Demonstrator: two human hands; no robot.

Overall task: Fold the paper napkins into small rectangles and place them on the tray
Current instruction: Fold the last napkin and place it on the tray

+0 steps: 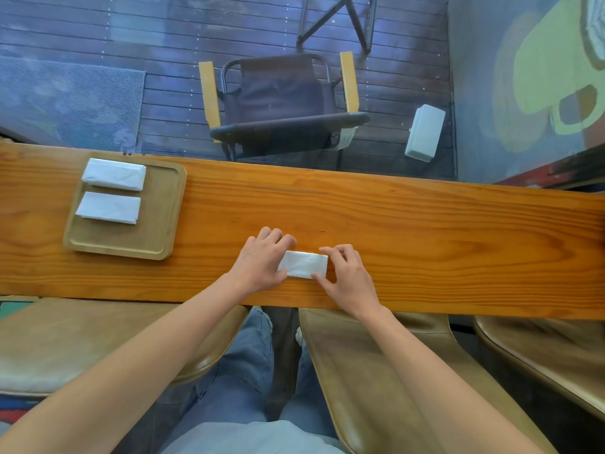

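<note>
Long glossy wooden counter (425,231), napkin folding under way
Left hand (262,260) and right hand (348,273) pinch the ends of a small white folded napkin (304,264); two folded rectangles (113,191) lie apart on the square wooden tray (157,224)

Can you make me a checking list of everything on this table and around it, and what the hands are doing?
Surface: long wooden table, bare grain showing.
Job's things: wooden tray at the left holds two folded napkins, the far folded napkin and the near folded napkin; a third napkin lies folded on the table.
Clutter: nothing seen.
Hands: left hand and right hand pinch the third napkin's ends.
Cables: nothing seen.
Surroundings: folding chair and white box beyond the table; tan seats below.
</note>
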